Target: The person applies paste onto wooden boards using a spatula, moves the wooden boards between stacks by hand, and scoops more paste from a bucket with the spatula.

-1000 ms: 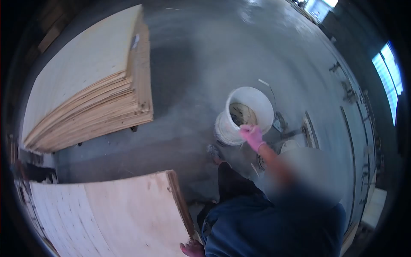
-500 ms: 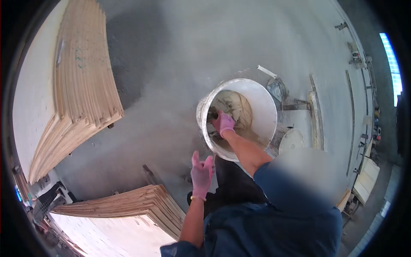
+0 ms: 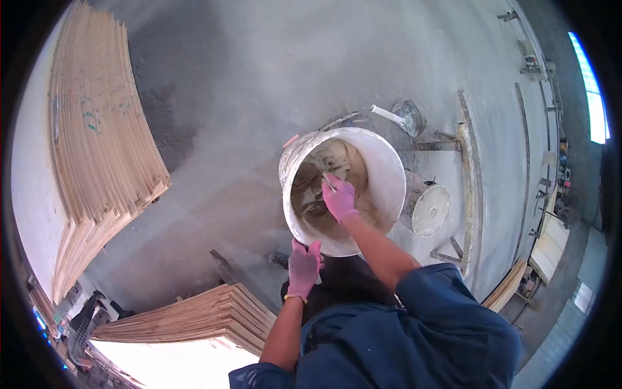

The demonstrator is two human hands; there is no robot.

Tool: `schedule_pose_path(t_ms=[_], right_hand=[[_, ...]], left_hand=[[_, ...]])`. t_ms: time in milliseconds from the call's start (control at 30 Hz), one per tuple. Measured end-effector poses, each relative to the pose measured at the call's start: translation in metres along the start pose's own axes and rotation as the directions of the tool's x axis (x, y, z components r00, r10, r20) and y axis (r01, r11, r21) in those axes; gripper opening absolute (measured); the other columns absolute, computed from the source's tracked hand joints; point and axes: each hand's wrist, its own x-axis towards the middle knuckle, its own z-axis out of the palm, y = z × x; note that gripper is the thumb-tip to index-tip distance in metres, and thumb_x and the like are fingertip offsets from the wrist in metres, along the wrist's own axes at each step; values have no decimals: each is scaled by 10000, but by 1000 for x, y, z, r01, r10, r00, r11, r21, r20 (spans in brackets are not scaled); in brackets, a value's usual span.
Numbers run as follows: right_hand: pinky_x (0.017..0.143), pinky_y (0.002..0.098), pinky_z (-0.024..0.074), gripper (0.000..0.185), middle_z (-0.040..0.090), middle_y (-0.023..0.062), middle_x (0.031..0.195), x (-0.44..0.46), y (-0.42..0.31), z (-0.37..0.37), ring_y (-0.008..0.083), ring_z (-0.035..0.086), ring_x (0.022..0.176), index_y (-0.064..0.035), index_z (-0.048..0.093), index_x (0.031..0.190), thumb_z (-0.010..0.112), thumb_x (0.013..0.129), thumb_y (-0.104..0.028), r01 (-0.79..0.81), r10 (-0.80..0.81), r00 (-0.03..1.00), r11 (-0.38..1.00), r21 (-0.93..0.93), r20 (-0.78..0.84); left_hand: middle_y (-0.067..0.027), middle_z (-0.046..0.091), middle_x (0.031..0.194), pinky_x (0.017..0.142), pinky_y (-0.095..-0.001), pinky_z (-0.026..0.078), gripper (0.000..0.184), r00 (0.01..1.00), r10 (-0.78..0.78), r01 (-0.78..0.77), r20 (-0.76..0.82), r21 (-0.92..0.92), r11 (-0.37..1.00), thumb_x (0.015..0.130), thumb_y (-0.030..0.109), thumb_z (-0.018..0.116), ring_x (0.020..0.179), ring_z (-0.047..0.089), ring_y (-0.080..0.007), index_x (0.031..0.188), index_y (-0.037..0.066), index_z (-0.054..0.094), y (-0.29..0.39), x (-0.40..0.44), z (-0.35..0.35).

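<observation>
A white bucket [image 3: 386,175] stands tilted before me, with a grey-beige paste [image 3: 350,165] inside. My right hand [image 3: 340,200], in a pink glove, reaches into the bucket, its fingers closed round a thin tool [image 3: 329,181] whose far end is down by the paste. At the bucket's near left rim is my left hand [image 3: 304,269], also gloved in pink. Its fingers are bent against the rim and look closed on it.
Stacked wood sheets [image 3: 97,129] stand at the left, and a second stack [image 3: 194,316] lies at the lower left. Right of the bucket are a round white container [image 3: 431,211] and a metal frame [image 3: 468,181] on the floor.
My left hand has gone from the wood stack to the bucket's rim. My right hand has gone from the rim down into the bucket. The view has shifted, and the bucket now appears more tilted.
</observation>
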Motion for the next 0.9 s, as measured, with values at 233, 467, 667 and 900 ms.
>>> schedule_pose_path(t_ms=[233, 467, 667, 900], right_hand=[[943, 450, 481, 349, 709, 181, 1041, 19, 31, 84, 370, 656, 988, -91, 687, 1127, 718, 841, -288, -171, 175, 983, 982, -75, 54], [915, 411, 538, 307, 696, 91, 1113, 17, 10, 40, 268, 669, 991, -51, 647, 1167, 705, 880, -141, -722, 339, 680, 462, 515, 650], [842, 381, 583, 310, 680, 97, 1155, 11, 23, 7, 224, 677, 1014, -61, 598, 1252, 619, 946, -102, -827, 176, 558, 37, 561, 811], [1062, 413, 494, 392, 567, 110, 1369, 5, -23, -89, 239, 584, 1225, -14, 497, 1372, 469, 1009, -161, -789, -306, 580, 17, 614, 754]], left_hand=[[-57, 597, 717, 453, -289, 475, 336, 999, -53, 53, 6, -61, 997, 972, 176, 597, 532, 563, -117, 1226, 16, 444, 5, 1, 0], [-54, 593, 841, 532, -286, 524, 337, 996, -85, 87, 27, -74, 993, 969, 164, 587, 617, 567, -108, 1247, 17, 468, 12, -5, -2], [-52, 625, 734, 507, -278, 506, 553, 999, -6, 10, 33, -108, 994, 942, 185, 633, 579, 597, -117, 1411, 1, 404, -4, -3, -8], [-80, 679, 935, 627, -252, 522, 542, 953, 200, -252, -228, -227, 941, 1003, 242, 596, 744, 667, -134, 1454, 6, 410, -51, -54, -29]])
